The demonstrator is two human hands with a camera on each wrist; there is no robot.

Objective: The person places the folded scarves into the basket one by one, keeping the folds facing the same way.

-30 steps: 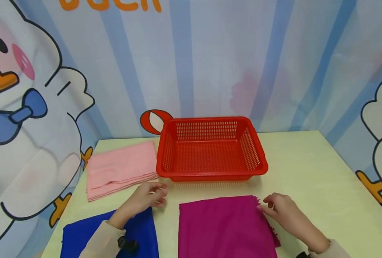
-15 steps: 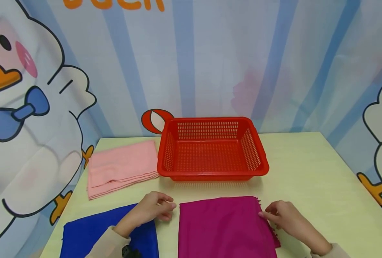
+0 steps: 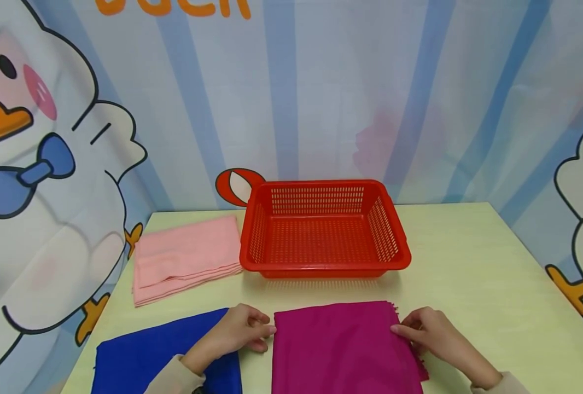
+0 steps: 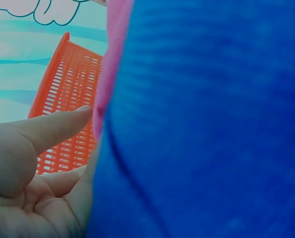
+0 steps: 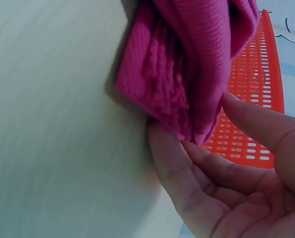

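Head view: magenta cloth [image 3: 343,350] flat — long axis near-far, both hands at edges.

Left hand [image 3: 239,334] has slid off toward the magenta cloth [image 3: 340,345], fingertips now at its left edge. Right hand [image 3: 431,334] crept inward and grips the right edge, bunching the fringed corner.

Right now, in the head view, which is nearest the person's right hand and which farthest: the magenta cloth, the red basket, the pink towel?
From the right hand:
1. Magenta cloth, touching it, at its right edge by the fingers.
2. Red basket, behind the cloth, mid-table.
3. Pink towel, far left, beside the basket.
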